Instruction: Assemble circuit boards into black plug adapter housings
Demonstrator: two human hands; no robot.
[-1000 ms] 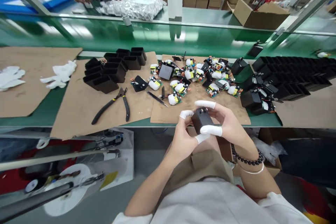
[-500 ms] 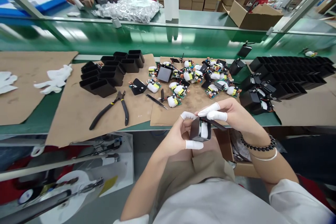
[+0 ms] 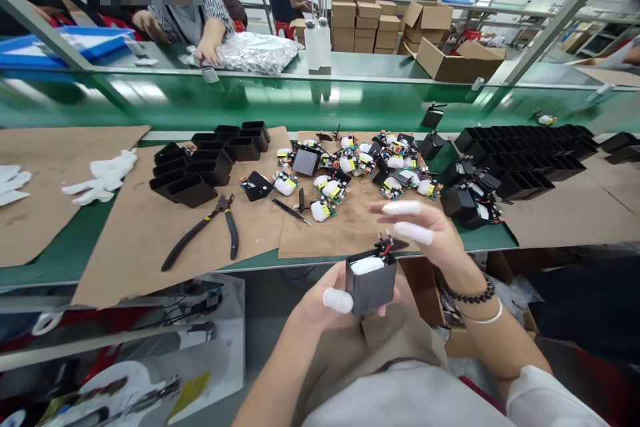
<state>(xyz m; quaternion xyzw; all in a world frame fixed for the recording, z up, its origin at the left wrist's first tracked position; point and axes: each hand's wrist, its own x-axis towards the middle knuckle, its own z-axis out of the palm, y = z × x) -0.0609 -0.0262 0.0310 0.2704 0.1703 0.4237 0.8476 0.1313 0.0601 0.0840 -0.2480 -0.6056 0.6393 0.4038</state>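
My left hand (image 3: pixel 333 297) is wrapped round a black plastic case (image 3: pixel 374 288), held upright over my lap at the table's front edge. Inside the case's top opening sits a white-covered part (image 3: pixel 367 265), and a small black piece (image 3: pixel 395 244) with a red wire and metal prongs sticks out above. Just above and to the right, my right hand (image 3: pixel 425 227) hovers with fingers apart, holding nothing. White finger cots cover some fingertips of both hands. Beyond them, several circuit boards (image 3: pixel 333 188) with white and yellow parts lie heaped on brown cardboard.
Cutting pliers (image 3: pixel 205 230) and tweezers (image 3: pixel 291 212) lie to the left. Empty black cases (image 3: pixel 193 177) stand behind the pliers; rows of black cases (image 3: pixel 520 153) stand at right. White gloves (image 3: pixel 103 177) lie far left. Across the green divider a co-worker's hand (image 3: pixel 210 47) touches a silvery bag.
My right hand has let go of the case and lifted off with its fingers spread. The case has turned in my left hand, its opening now upward. The whole view has tilted up.
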